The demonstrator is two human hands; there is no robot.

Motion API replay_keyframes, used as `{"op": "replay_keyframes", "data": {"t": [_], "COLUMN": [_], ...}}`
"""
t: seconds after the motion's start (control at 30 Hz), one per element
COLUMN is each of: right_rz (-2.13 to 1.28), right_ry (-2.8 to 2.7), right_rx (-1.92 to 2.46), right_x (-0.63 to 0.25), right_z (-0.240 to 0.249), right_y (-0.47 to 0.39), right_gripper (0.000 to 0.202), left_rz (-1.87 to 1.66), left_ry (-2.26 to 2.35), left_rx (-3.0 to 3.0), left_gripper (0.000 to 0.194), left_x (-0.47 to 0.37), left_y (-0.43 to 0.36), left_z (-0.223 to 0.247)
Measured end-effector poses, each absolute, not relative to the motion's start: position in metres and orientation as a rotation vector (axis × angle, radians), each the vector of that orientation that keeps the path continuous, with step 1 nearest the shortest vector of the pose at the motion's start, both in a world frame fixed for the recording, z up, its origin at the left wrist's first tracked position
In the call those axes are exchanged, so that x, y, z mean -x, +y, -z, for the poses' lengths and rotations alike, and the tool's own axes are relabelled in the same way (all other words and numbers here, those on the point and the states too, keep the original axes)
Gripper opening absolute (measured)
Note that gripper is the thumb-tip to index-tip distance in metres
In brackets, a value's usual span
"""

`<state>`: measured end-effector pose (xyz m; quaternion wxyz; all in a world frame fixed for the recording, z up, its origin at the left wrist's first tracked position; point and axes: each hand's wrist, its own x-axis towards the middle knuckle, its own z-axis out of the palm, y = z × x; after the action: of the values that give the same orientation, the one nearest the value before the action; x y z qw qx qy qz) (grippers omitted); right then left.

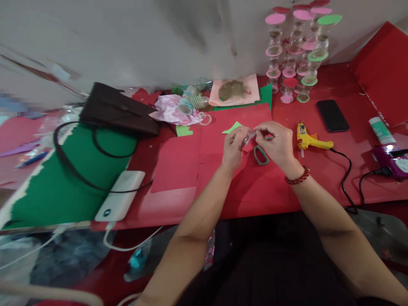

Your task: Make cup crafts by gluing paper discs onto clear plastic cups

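Observation:
Above the red paper (242, 182), my left hand (235, 146) is closed on a small clear plastic piece (248, 139). My right hand (276, 140) pinches at the same piece from the right, fingertips pressed together. Beneath my right hand lie scissors with a grey-green handle (261, 156); their blades are hidden. A scrap of light green paper (232, 128) is just behind my left hand. To the right of my right hand sits a yellow glue gun (314, 140) with its cord running toward the table's front edge.
Stacked clear cups with pink and green discs (289, 83) stand at the back right. Beyond the glue gun are a black phone (333, 115) and a purple power strip (392, 160). A dark bag (119, 109), a white power bank (120, 196) and pink cloth (170, 109) lie left.

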<state>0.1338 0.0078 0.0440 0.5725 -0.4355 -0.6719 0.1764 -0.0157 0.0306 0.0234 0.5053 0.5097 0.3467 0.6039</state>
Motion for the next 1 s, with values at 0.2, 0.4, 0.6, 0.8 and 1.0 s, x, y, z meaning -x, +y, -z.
{"op": "replay_keyframes", "data": {"t": [0.2, 0.4, 0.6, 0.8, 1.0], "right_rz": [-0.698, -0.696, -0.548, -0.496, -0.223], "right_ry": [-1.33, -1.142, -1.239, -1.213, -1.49], "right_rx": [0.982, 1.039, 1.204, 1.162, 1.14], "right_x": [-0.132, -0.142, -0.147, -0.14, -0.133], "right_z": [-0.048, -0.047, -0.043, -0.043, -0.045], "right_y": [0.009, 0.018, 0.021, 0.017, 0.002], "right_gripper": [0.01, 0.023, 0.032, 0.024, 0.017], "left_rz": [-1.403, -1.373, -1.473, -1.421, -1.434], "left_ry": [0.842, 0.815, 0.852, 0.752, 0.698], "left_rx": [-1.018, -0.839, -1.048, -1.171, -1.083], "left_gripper": [0.031, 0.028, 0.026, 0.034, 0.046], "left_x": [0.016, 0.02, 0.018, 0.015, 0.017], "left_y": [0.035, 0.044, 0.044, 0.046, 0.048], "left_z": [-0.022, -0.011, -0.008, -0.007, -0.002]}}
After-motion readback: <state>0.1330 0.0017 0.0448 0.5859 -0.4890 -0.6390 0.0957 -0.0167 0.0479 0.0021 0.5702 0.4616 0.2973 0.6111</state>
